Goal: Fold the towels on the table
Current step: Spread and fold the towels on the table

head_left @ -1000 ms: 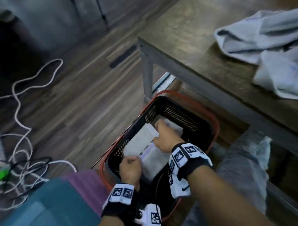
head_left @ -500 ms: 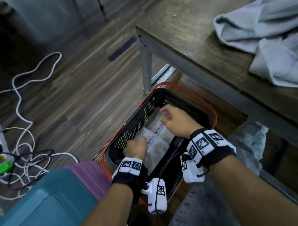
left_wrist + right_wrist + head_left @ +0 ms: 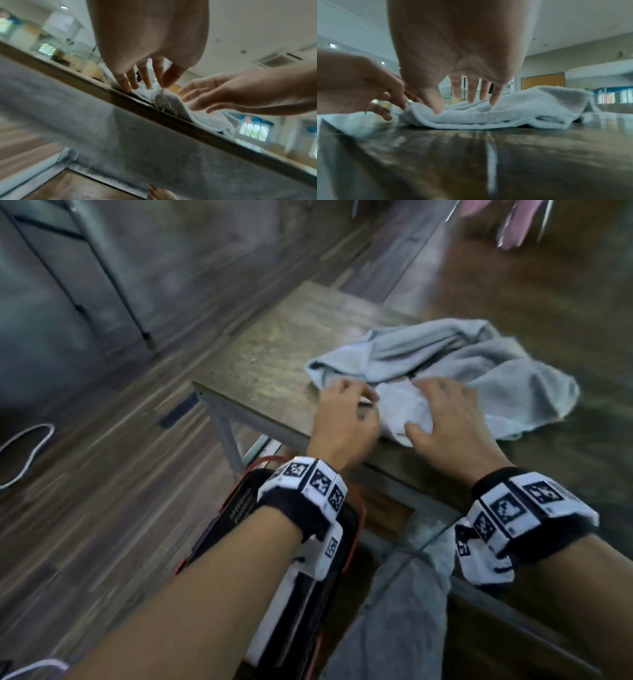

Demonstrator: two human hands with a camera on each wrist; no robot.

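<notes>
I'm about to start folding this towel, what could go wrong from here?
The towel is bunched with layers tucked under, so a grab may catch the wrong edge. Its near part lies at the table edge, so a pull toward you could drag it off. Both the left hand and right hand are spread, gripping nothing yet.

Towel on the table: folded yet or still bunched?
Still bunched. The light blue towel lies crumpled in loose ridges on the table; left hand and right hand are at its near edge.

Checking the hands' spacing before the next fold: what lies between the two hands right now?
Only towel: a small rumpled ridge of it sits between the left hand and right hand, shown best in the left wrist view.
</notes>
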